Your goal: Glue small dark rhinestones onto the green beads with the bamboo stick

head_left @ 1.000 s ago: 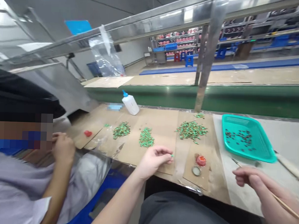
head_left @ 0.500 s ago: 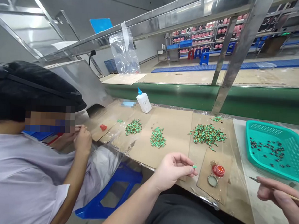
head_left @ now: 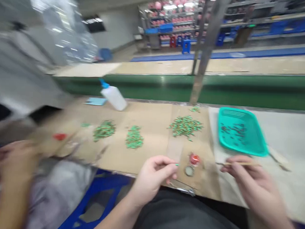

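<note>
a: left hand (head_left: 152, 176) sits low at the bench edge, thumb and forefinger pinched shut on a small green piece (head_left: 176, 164), the other fingers curled under.

b: and the right hand (head_left: 250, 184)?

a: closed around a thin stick (head_left: 252, 163), pen-style. the stick lies nearly level, long axis running left to right across the view, free tip pointing left toward the other hand.

b: what sits between the two?

a: a red cap (head_left: 194, 159) on the cardboard sheet (head_left: 151, 151), and a round metal cap (head_left: 189, 171) just nearer the person. both lie right of the green piece and left of the stick's tip. the left hand is the nearer one. the piece hangs just beside the metal cap, apart from it as far as i can tell.

b: and further back?

a: the big green pile (head_left: 185, 125) is straight beyond the caps, with two smaller piles off to its left. the teal basket (head_left: 241, 151) is beyond the right hand, dark bits inside. a white bottle (head_left: 113, 96) lies tilted at the far left. the view is blurred, and a co-worker's hand (head_left: 18, 160) shows smeared at the left edge, well apart from these two.
</note>
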